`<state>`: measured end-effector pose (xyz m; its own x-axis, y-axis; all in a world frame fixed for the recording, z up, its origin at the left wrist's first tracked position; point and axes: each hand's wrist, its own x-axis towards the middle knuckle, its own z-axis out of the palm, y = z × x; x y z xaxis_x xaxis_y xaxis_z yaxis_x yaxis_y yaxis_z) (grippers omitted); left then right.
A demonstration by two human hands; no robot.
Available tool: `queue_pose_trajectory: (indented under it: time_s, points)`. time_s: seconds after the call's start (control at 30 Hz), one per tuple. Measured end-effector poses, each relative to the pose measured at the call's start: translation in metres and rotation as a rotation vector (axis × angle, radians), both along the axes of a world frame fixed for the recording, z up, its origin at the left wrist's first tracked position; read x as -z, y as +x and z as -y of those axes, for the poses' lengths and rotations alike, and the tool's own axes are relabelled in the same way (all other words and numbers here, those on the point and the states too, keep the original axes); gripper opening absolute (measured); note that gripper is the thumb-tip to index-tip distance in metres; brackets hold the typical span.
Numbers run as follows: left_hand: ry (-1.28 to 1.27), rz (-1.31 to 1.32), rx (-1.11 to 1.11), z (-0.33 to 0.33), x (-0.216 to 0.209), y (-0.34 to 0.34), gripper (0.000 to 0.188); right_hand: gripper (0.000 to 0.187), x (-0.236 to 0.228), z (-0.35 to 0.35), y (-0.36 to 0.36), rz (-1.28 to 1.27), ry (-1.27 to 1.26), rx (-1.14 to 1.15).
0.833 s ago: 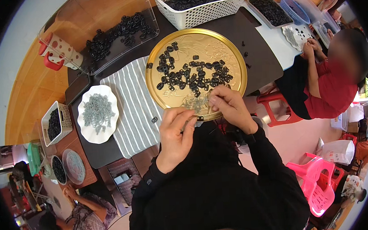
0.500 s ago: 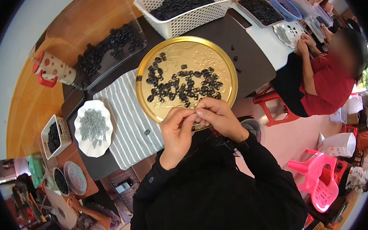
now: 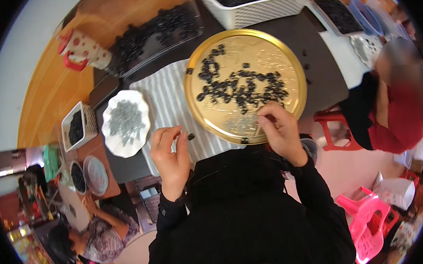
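Holding the left hand point(image 3: 168, 156) over the striped cloth point(image 3: 170, 88), thumb and fingers spread apart. Curling the right hand point(image 3: 284, 133) over the near rim of the gold tray point(image 3: 247, 46), beside small clear pieces point(image 3: 240, 124); too blurred to tell whether pinching anything. Showing black pieces point(image 3: 242, 101) clustered mid-tray, with a white plate point(image 3: 122, 150) by the left edge of the desk point(image 3: 326, 69).

The head view (wide fisheye) faces down over the tray point(image 3: 271, 51).

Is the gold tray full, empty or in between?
In between: black pieces and a small patch of pale pieces lie on the gold tray, with bare gold showing around them.
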<state>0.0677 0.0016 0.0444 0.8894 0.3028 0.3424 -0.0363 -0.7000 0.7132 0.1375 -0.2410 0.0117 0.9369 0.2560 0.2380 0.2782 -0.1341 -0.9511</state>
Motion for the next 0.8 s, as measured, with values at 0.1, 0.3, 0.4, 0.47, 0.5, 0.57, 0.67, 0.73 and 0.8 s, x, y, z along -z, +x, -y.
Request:
queue_pose_trajectory:
  time_s: [0.1, 0.3, 0.4, 0.47, 0.5, 0.57, 0.67, 0.73, 0.8]
  points:
    - [0.133, -0.119, -0.060, -0.018, 0.023, -0.019, 0.019, 0.005, -0.006, -0.005, 0.000, -0.008, -0.041, -0.052]
    - [0.348, -0.066, -0.064, -0.001, 0.026, -0.015, 0.020, 0.006, -0.017, -0.025, -0.011, 0.072, -0.082, -0.132]
    - [0.269, 0.037, -0.007, -0.004, 0.041, -0.011, 0.017, 0.007, -0.020, -0.029, -0.014, 0.108, -0.111, -0.158]
    - [0.232, 0.069, 0.008, -0.003, 0.041, -0.009, 0.015, 0.008, -0.020, -0.030, -0.016, 0.068, -0.120, -0.159]
    - [0.199, 0.095, 0.023, -0.001, 0.041, -0.009, 0.014, 0.008, -0.020, -0.030, -0.016, 0.070, -0.129, -0.154]
    - [0.192, 0.124, 0.065, 0.000, 0.041, -0.010, 0.013, 0.007, -0.020, -0.034, -0.017, 0.095, -0.103, -0.151]
    - [0.084, 0.133, 0.136, -0.001, 0.043, -0.016, 0.011, 0.006, -0.019, -0.039, -0.020, 0.041, -0.065, -0.163]
    - [-0.023, 0.115, 0.171, -0.002, 0.041, -0.019, 0.011, 0.006, -0.014, -0.037, -0.022, 0.015, -0.056, -0.160]
    - [-0.386, 0.027, 0.247, -0.004, 0.033, -0.018, 0.012, 0.005, -0.010, -0.037, -0.023, -0.037, -0.028, -0.161]
